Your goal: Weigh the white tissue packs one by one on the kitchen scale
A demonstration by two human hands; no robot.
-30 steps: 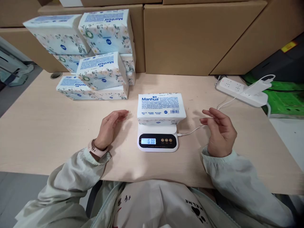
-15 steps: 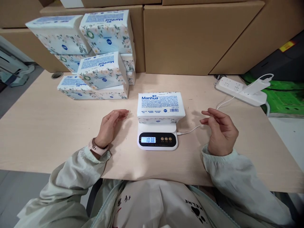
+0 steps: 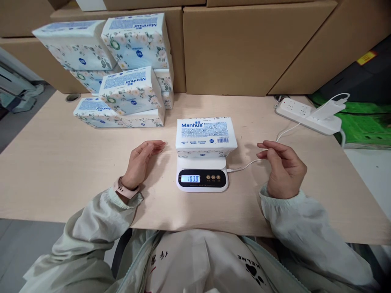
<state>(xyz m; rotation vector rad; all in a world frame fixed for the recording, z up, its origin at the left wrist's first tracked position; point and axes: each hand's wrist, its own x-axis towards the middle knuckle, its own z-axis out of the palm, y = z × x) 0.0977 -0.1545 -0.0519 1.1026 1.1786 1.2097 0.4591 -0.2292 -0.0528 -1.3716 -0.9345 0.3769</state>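
Observation:
A white and blue pack of tissues (image 3: 205,136) marked "Manhua" lies flat on a white digital scale (image 3: 201,163), covering its weighing plate. The lit display (image 3: 190,178) reads 103.8. To the left of the scale, my left hand (image 3: 139,162) rests on its side on the table, fingers stretched out and holding nothing. My right hand (image 3: 284,169) is to the right of the scale, apart from the pack, with its fingers loosely extended and nothing between them. A white cable (image 3: 244,167) runs from the scale's right side toward my right hand.
Several more tissue packs (image 3: 131,89) are stacked at the back left of the table (image 3: 73,171). Large cardboard boxes (image 3: 226,53) stand along the rear edge. A white power strip (image 3: 308,116) with a plugged-in charger lies at the back right, beside a green package (image 3: 366,124).
Both hands, the tissue pack and the scale stay in place, and the display reads the same. Only the camera view has shifted very slightly.

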